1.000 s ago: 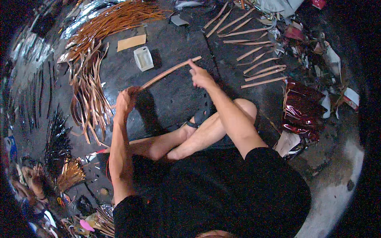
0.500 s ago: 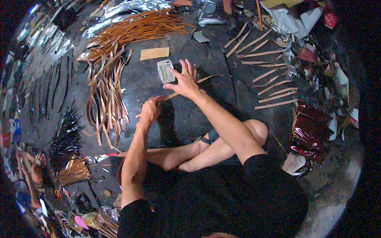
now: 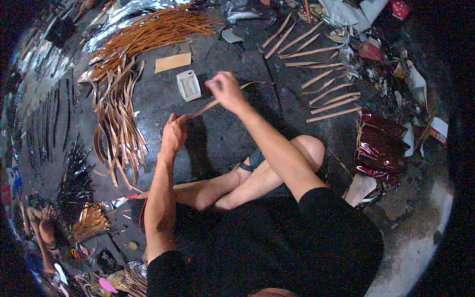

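My left hand point(image 3: 175, 131) grips a thin brown strip point(image 3: 209, 105), which slants up to the right over the dark floor. Above the strip is my right hand point(image 3: 228, 94), its fingers bent together and slightly blurred; anything between the fingertips is too small to make out. The strip passes behind that hand and its far end shows beyond it. Beside my right fingers, a small white rectangular tub point(image 3: 182, 91) sits on the floor, with something pale inside. A flat tan rectangular piece point(image 3: 172, 63) lies just beyond the tub.
Long brown strips point(image 3: 118, 123) lie heaped at left, below a bundle of orange-brown strips point(image 3: 153, 37). Several separate strips point(image 3: 324, 79) are spread in a row at right. Dark red glossy sheets point(image 3: 378, 146) and scraps lie farther right. Another person's limb point(image 3: 45, 222) shows at the left edge.
My right hand has drawn away from the white tub, its spread fingers now bent together. My left hand keeps its hold on the strip. The whole view has shifted slightly.
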`<state>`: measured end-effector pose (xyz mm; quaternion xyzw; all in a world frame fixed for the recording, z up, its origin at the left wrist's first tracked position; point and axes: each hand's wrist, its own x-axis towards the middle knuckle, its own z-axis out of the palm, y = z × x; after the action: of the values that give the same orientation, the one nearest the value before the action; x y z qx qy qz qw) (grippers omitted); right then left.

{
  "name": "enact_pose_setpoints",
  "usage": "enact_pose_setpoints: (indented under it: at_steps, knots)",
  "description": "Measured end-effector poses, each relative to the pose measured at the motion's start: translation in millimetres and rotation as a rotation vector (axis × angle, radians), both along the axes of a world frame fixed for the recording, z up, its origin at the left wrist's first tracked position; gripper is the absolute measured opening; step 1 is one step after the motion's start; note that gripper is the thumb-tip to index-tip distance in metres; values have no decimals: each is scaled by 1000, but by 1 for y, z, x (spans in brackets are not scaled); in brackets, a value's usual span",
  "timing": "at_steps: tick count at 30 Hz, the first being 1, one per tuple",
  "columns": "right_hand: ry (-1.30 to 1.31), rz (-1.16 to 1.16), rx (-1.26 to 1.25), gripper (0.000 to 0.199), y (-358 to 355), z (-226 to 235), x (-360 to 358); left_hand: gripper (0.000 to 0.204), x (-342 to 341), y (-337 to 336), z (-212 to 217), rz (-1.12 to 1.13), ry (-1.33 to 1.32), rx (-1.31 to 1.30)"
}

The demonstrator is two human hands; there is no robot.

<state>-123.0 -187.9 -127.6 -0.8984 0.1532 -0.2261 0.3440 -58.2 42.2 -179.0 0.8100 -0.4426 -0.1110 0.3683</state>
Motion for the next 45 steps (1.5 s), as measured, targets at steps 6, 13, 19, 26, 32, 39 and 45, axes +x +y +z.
enact_pose_setpoints:
  at_steps: [6, 13, 19, 26, 32, 39, 45]
  knots:
    - [492, -151, 672, 53, -38, 0, -92, 34, -9, -5, 12, 10, 16, -3]
    - [679, -22, 453, 52, 18, -20, -74, 23, 9, 13, -2, 23, 197, 168]
    - [505, 335, 91, 51, 120, -63, -41, 23, 50, 52, -62, 55, 343, 300]
    - [238, -10, -266, 29, 55, 5, -7, 20, 14, 11, -12, -14, 401, 49]
    - [154, 168, -623, 26, 40, -31, 31, 20, 17, 28, -13, 15, 293, 105]
    - [239, -7, 338, 47, 2, -28, -46, 21, 22, 29, 0, -4, 285, 196]
    - [713, 28, 430, 54, 41, -18, -61, 21, 27, 33, -19, -43, 275, 214]
